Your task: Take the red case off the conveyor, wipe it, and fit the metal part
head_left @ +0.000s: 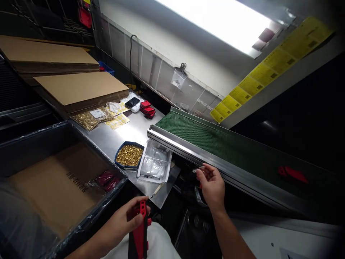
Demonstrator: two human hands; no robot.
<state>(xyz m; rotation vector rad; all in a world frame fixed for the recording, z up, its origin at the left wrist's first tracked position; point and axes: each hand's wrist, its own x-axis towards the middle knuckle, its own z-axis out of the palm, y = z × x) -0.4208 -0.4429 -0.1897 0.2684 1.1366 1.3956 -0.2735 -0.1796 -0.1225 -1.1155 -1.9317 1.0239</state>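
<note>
From the head view, the left hand sits low, just in front of the person's lap, its fingers wrapped tight around the top of a red and black tool, whose long axis runs upright, tipped slightly away from the body. To the right of that tool and farther out, the right hand hovers against the near edge of the green conveyor belt, its fingertips pinching a small clear piece that points left. That piece lies up and to the right of the tool's head, well apart from it, so the right hand is the nearer one to it. Left of the tool's top, on the steel table, stand a blue tray of brass parts and a clear bag tray.
</note>
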